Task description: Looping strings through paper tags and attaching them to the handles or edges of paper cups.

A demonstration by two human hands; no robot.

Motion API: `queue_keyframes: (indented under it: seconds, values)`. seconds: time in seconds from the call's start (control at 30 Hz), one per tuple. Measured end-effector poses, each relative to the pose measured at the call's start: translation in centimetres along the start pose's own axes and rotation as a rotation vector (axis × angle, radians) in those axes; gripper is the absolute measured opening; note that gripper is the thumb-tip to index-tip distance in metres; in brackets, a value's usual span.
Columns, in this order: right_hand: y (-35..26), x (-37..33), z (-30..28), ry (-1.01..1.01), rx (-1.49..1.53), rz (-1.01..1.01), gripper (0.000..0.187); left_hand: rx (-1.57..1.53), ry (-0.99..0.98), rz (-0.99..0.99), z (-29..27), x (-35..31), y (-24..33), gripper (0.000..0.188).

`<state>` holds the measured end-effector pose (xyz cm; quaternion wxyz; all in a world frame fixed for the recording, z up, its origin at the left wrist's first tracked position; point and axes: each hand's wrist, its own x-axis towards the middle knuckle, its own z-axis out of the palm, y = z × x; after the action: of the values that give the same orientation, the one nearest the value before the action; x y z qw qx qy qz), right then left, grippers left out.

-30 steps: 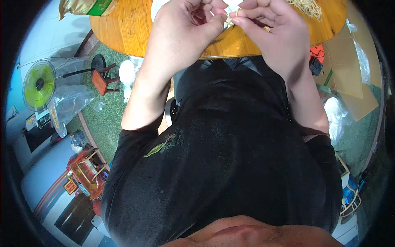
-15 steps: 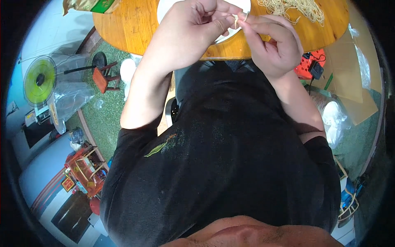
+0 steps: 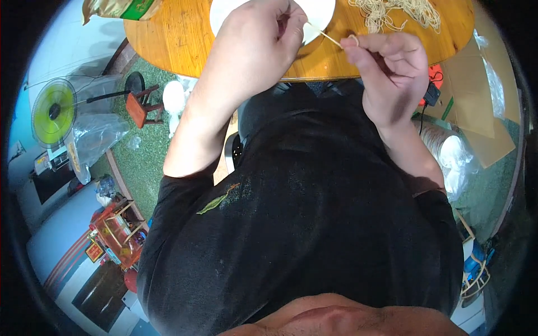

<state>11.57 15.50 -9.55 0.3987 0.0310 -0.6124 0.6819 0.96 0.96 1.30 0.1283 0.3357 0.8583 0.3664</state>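
A thin cream string (image 3: 325, 35) is stretched taut between my two hands, over the table's near edge. My left hand (image 3: 260, 42) pinches its upper end, its fingertips partly hidden behind the back of the hand. The other end is caught between thumb and forefinger of my right hand (image 3: 395, 64), where a small loop of the string stands up. Under and behind my left hand lies a white plate (image 3: 320, 14). A loose heap of similar cream strings (image 3: 417, 11) rests on the table at the far right.
The round wooden table (image 3: 174, 47) carries a gold and green bag (image 3: 126, 8) at the far left. A green fan (image 3: 54, 112) and a small reddish-brown stool (image 3: 139, 106) stand at left. Cardboard (image 3: 473, 106) and a black plug adapter (image 3: 430, 95) are at right.
My hands were close together with the string bunched at their fingertips. They have since drawn apart, the right hand moving right and nearer, and the string between them is now straight.
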Motion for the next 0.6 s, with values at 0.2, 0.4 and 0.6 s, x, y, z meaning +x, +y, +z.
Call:
queue_keyframes:
  seconds: [0.2,0.4,0.6]
  values:
    - [-0.8,-0.6,-1.0,-0.113,0.263,0.305,0.036,0.158,0.042,0.169,0.4,0.0,-0.3,0.007]
    - [-0.8,-0.1,-0.7,0.012,0.327,0.395,0.024,-0.116,0.212,0.598,2.0,1.9,-4.6,0.014]
    - [-1.4,0.0,-0.4,-0.014,0.265,0.357,0.02,0.163,0.236,0.701,1.6,-0.2,-3.5,0.019]
